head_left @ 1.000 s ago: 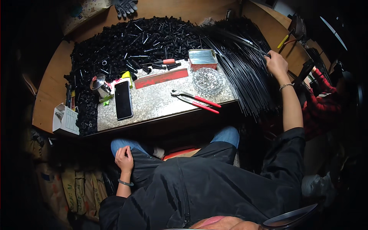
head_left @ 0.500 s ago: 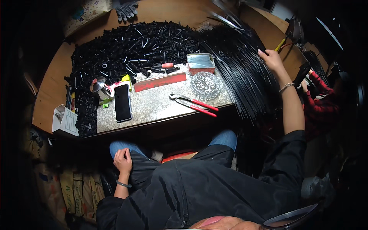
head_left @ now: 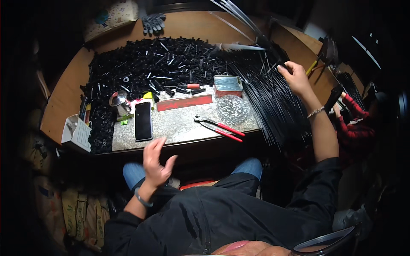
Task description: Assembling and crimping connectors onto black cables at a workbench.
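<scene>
My right hand (head_left: 295, 77) is closed around one end of a bundle of thin dark rods (head_left: 252, 26), which reaches up and left above the table. Below it lies a large heap of similar black rods (head_left: 273, 96). My left hand (head_left: 157, 163) is raised over my lap at the table's front edge, fingers apart and holding nothing. Closest to it is a phone (head_left: 143, 121) lying face up. Red-handled pincers (head_left: 220, 127) rest on the speckled board (head_left: 171, 128). Behind them are a clear glass dish (head_left: 233, 109) of small shiny pieces and a tin (head_left: 228, 85) of thin pale strands.
Black tubular parts (head_left: 145, 64) are piled across the table's back and left. A red strip (head_left: 184, 102), a lidded metal pot (head_left: 120, 101) and a white box (head_left: 76, 133) stand around the board. Grey gloves (head_left: 153, 24) lie behind. At right sits a person in a red checked sleeve (head_left: 355, 106).
My left hand has lifted off my thigh toward the table edge and its fingers have spread. My right hand has shifted slightly left, and the rod bundle has swung left with it.
</scene>
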`<state>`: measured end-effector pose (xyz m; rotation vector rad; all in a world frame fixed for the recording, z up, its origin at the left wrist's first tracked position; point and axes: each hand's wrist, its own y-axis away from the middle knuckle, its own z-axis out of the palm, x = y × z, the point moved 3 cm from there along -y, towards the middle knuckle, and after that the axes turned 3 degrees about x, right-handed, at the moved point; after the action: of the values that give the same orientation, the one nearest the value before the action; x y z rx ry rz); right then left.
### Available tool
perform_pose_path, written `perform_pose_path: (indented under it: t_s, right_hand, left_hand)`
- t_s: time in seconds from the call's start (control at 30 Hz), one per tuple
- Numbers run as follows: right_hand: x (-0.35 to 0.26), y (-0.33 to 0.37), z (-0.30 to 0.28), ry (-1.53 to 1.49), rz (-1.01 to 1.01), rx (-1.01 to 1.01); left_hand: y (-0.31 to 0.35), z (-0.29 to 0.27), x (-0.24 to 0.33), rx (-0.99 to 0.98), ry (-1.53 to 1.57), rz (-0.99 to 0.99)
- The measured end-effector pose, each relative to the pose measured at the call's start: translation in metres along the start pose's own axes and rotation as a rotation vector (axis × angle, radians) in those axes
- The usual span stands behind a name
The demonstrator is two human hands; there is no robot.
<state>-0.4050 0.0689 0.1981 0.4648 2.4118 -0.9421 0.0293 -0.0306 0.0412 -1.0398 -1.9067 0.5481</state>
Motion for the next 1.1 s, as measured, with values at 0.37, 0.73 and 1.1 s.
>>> perform_pose_path:
  t_s: [0.37,0.73,1.1]
  right_hand:
    - [-0.157,0.077,0.078,-0.453,-0.106,-0.568]
    - [-0.168,0.105,0.107,-0.667,0.108,-0.816]
    - [-0.142,0.125,0.087,-0.500,0.199,-0.782]
  left_hand:
    - [-0.159,0.053,0.049,0.067,0.542,-0.132]
    - [-0.152,0.040,0.021,-0.062,1.147,-0.058]
    - [-0.138,-0.007,0.000,0.070,0.379,-0.186]
